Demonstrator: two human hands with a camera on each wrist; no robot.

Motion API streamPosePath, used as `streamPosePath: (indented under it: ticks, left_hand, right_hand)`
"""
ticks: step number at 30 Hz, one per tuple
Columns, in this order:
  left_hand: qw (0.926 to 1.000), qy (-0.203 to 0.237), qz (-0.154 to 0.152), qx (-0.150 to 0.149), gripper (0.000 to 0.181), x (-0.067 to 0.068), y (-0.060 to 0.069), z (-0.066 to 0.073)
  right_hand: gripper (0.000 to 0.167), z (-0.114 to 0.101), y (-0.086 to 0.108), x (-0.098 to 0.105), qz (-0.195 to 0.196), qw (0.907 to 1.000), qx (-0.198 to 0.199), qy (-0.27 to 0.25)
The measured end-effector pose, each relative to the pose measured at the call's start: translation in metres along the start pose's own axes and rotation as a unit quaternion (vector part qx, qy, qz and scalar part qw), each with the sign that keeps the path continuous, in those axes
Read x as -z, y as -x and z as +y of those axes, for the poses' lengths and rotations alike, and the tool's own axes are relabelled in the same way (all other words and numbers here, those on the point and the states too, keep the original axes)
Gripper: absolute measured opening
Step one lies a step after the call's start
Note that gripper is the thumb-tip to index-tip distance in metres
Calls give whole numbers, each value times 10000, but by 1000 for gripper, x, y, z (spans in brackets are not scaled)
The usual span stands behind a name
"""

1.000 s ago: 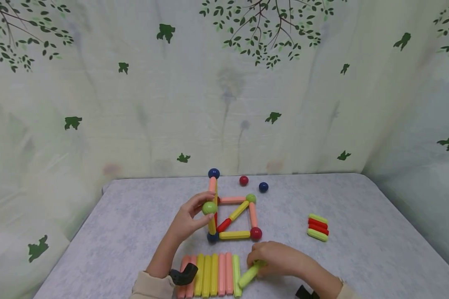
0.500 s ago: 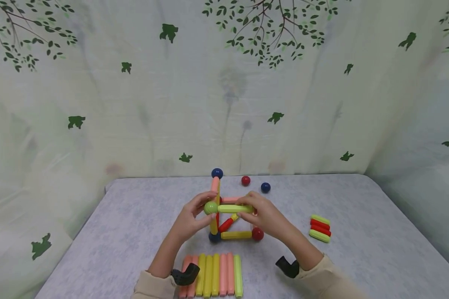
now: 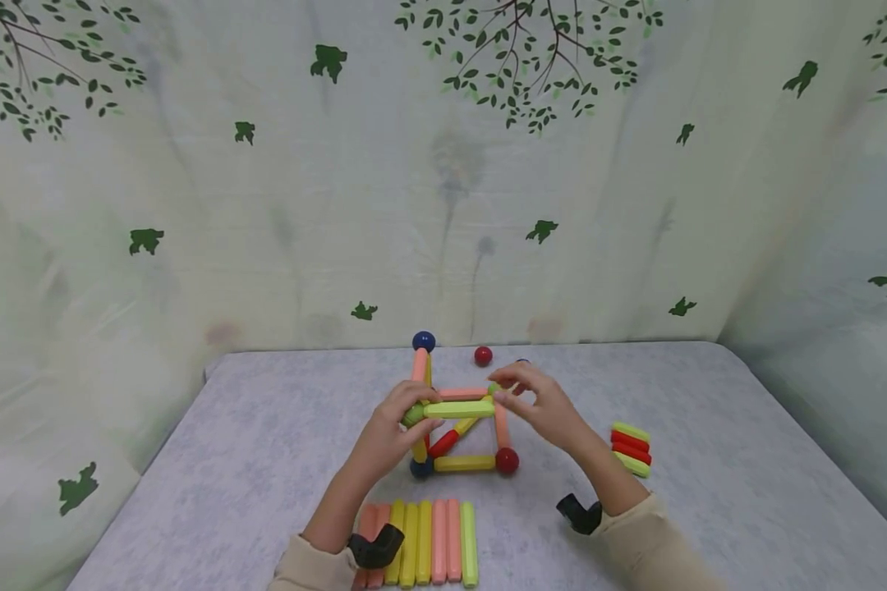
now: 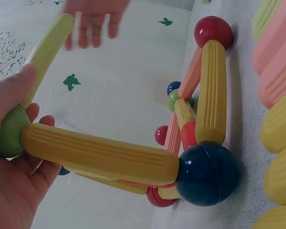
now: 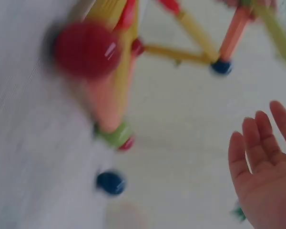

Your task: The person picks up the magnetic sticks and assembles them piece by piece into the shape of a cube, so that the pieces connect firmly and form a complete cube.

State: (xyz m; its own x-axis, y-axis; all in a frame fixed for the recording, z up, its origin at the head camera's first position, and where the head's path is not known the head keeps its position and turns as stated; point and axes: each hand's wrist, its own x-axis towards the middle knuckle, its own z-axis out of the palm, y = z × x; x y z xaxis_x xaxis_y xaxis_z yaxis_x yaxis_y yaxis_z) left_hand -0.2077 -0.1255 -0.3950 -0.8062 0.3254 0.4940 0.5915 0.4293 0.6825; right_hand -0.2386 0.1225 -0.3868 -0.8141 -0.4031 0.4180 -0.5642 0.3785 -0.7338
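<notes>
My left hand (image 3: 393,428) grips the green ball (image 4: 10,131) atop an upright yellow rod (image 4: 102,152), its thumb and fingers around the ball. A light green rod (image 3: 458,409) sticks out sideways from that ball, its far end free; the thumb lies against it in the left wrist view. The yellow rod stands on a blue ball (image 4: 207,174) at the structure's near left corner. My right hand (image 3: 547,406), fingers loosely spread, holds nothing just right of the light green rod's end; its palm (image 5: 271,191) shows empty in the right wrist view.
Coloured rods (image 3: 424,546) lie in a row nearest me. Short green and red rods (image 3: 631,447) are stacked side by side at the right. A red ball (image 3: 483,355) lies behind the structure, with a blue ball (image 5: 110,182) mostly hidden behind the right hand in the head view.
My right hand brought the light green rod up from beside the row to the green ball, then let go and moved right. My left hand stayed on the ball.
</notes>
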Motion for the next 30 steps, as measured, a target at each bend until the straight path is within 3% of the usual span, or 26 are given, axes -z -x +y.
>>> streamPosePath:
  ticks: [3, 5, 9, 13, 18, 23, 26, 30]
  left_hand:
    - [9998, 15, -5, 183, 24, 1, 1, 0]
    - [9997, 42, -41, 243, 24, 2, 1, -1]
    - [9995, 91, -78, 298, 24, 3, 1, 0]
    - [9994, 148, -82, 306, 24, 2, 1, 0]
    - [9996, 171, -52, 211, 24, 1, 1, 1]
    - [9994, 219, -43, 268, 24, 0, 1, 1]
    - [9993, 235, -46, 283, 24, 0, 1, 0]
    - [9992, 268, -51, 304, 25, 1, 2, 1]
  right_hand:
    - [30, 34, -7, 12, 476, 9972, -573, -61]
    - [33, 55, -12, 19, 529, 9939, -961, 92]
    - [44, 85, -23, 23, 40, 9855, -1638, 432]
    - [53, 98, -33, 21, -616, 9715, -2153, 775]
    - [51, 104, -41, 15, -939, 9627, -2187, 1289]
    - [42, 105, -42, 13, -702, 9552, -2327, 1690]
    - [38, 102, -40, 15, -415, 9565, -2479, 1481]
    - [42, 87, -34, 21, 38, 9691, -2351, 740]
